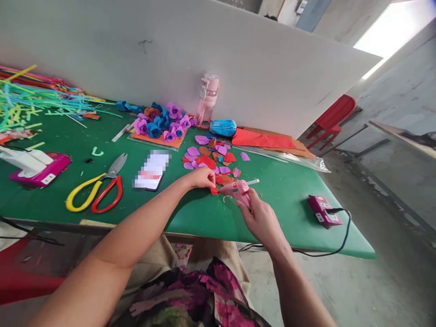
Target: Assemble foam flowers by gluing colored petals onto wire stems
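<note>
My right hand (260, 218) is closed round the grip of a small pink glue gun (237, 188), its nozzle pointing left and a glue stick poking out at the back. My left hand (201, 177) rests on the green table (282, 190) with fingers curled at a red foam petal (206, 161), at the near edge of a pile of purple, red and brown foam petals (214, 156). I cannot make out whether the fingers actually pinch a petal.
Finished purple and blue foam roses (163, 123) lie on an orange sheet near a pink bottle (207, 101). Yellow-and-red shears (98, 190) and a phone (151, 171) lie to the left. A pink power box (323, 212) with cable sits right. Coloured strips (30, 97) fill the far left.
</note>
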`<control>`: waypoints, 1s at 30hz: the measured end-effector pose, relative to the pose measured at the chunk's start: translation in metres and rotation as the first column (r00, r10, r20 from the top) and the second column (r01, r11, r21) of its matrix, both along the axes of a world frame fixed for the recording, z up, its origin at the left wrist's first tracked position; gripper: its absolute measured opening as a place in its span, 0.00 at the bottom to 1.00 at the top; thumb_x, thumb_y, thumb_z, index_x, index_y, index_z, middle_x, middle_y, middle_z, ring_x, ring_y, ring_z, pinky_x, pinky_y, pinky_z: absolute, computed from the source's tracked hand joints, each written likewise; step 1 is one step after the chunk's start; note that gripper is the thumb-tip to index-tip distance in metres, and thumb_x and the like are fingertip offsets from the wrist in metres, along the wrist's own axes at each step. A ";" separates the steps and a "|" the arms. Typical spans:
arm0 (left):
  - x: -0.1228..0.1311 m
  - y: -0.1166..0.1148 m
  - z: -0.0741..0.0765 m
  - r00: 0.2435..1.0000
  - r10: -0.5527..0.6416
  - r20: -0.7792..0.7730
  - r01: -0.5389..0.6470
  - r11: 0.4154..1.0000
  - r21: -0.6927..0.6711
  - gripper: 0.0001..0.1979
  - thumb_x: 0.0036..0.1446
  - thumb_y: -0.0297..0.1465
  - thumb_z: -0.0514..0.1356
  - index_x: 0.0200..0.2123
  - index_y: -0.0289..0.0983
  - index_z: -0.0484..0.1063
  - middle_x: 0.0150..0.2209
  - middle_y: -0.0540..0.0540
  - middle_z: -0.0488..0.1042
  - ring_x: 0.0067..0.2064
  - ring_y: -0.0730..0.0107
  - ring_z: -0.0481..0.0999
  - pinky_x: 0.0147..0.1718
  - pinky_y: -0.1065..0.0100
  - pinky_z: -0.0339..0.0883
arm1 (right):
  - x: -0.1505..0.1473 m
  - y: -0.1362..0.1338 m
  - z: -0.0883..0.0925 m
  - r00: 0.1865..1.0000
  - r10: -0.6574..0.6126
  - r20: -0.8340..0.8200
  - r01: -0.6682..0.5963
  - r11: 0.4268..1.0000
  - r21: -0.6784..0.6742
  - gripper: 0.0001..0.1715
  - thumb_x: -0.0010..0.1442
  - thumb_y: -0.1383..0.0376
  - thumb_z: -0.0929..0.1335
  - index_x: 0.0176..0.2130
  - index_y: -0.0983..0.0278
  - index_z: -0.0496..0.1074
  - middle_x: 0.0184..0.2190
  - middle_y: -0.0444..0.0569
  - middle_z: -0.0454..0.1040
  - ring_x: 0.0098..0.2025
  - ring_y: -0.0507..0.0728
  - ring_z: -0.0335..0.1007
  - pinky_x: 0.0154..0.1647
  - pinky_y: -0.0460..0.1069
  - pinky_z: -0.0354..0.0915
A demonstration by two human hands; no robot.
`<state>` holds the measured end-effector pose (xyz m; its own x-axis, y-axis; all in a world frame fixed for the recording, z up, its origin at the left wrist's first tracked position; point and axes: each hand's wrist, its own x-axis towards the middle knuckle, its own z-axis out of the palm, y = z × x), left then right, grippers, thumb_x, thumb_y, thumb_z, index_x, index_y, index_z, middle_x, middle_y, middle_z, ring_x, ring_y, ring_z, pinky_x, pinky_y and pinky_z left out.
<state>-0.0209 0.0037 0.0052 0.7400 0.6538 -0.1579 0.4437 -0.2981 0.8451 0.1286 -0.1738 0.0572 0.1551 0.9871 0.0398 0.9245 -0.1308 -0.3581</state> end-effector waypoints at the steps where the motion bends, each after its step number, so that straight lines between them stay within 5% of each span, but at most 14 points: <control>1: 0.000 0.000 0.000 1.000 0.000 0.001 0.000 1.000 0.001 0.03 0.38 0.27 0.61 0.19 0.33 0.70 0.19 0.50 0.71 0.24 0.74 0.67 0.23 0.73 0.56 | 0.000 0.000 0.000 1.000 0.000 0.000 0.000 1.000 0.006 0.18 0.62 0.59 0.56 0.49 0.64 0.60 0.30 0.51 0.75 0.28 0.59 0.70 0.24 0.46 0.52; 12: 0.000 0.002 -0.004 1.000 -0.013 0.001 0.013 1.000 -0.007 0.04 0.38 0.28 0.62 0.20 0.33 0.70 0.20 0.50 0.71 0.24 0.74 0.68 0.22 0.73 0.56 | 0.000 0.000 0.001 1.000 -0.020 -0.007 0.021 1.000 0.002 0.17 0.61 0.59 0.57 0.47 0.64 0.61 0.30 0.51 0.75 0.27 0.58 0.69 0.24 0.46 0.51; 16: -0.001 0.004 -0.007 0.999 0.004 0.051 -0.001 0.998 -0.059 0.06 0.38 0.29 0.63 0.20 0.33 0.70 0.19 0.51 0.69 0.22 0.76 0.65 0.21 0.74 0.55 | 0.007 -0.004 0.001 0.981 -0.053 -0.186 0.063 0.997 0.049 0.16 0.60 0.57 0.59 0.45 0.63 0.63 0.27 0.48 0.73 0.25 0.55 0.65 0.25 0.46 0.55; 18: -0.002 0.004 -0.004 0.996 0.028 0.080 -0.015 0.987 -0.161 0.08 0.39 0.31 0.65 0.21 0.33 0.70 0.17 0.53 0.66 0.19 0.80 0.60 0.18 0.75 0.50 | 0.014 -0.006 0.002 0.905 -0.057 -0.421 0.088 0.995 0.055 0.17 0.59 0.55 0.60 0.43 0.62 0.63 0.27 0.47 0.72 0.23 0.53 0.62 0.23 0.46 0.56; 21: -0.006 0.004 0.005 0.986 0.090 0.140 -0.031 0.925 -0.380 0.11 0.39 0.34 0.66 0.25 0.34 0.69 0.16 0.55 0.62 0.15 0.84 0.51 0.14 0.75 0.40 | 0.027 -0.007 0.003 0.659 -0.089 -0.747 0.137 0.991 0.003 0.20 0.56 0.51 0.64 0.41 0.62 0.62 0.30 0.46 0.72 0.18 0.48 0.55 0.17 0.44 0.54; 24: -0.010 0.006 0.015 0.950 0.168 0.264 -0.013 0.864 -0.504 0.14 0.39 0.35 0.68 0.26 0.34 0.68 0.17 0.56 0.61 0.14 0.86 0.50 0.14 0.75 0.37 | 0.049 -0.003 -0.001 0.465 -0.131 -0.876 0.249 0.968 -0.012 0.21 0.51 0.51 0.68 0.38 0.61 0.63 0.29 0.43 0.71 0.16 0.45 0.50 0.15 0.43 0.51; 27: -0.014 0.007 0.019 0.913 0.221 0.343 -0.005 0.847 -0.532 0.15 0.39 0.36 0.68 0.26 0.35 0.67 0.17 0.56 0.59 0.15 0.87 0.49 0.14 0.76 0.38 | 0.078 0.006 -0.013 0.411 -0.183 -0.893 0.343 0.939 -0.035 0.20 0.47 0.53 0.70 0.35 0.62 0.65 0.29 0.45 0.73 0.17 0.45 0.53 0.14 0.43 0.52; 30: -0.015 0.009 0.018 0.902 0.243 0.356 -0.024 0.852 -0.523 0.16 0.39 0.37 0.68 0.27 0.35 0.67 0.17 0.56 0.61 0.15 0.87 0.49 0.14 0.76 0.38 | 0.107 0.018 -0.027 0.463 -0.270 -0.844 0.381 0.920 -0.085 0.20 0.47 0.52 0.70 0.33 0.64 0.67 0.28 0.47 0.73 0.16 0.46 0.53 0.15 0.44 0.54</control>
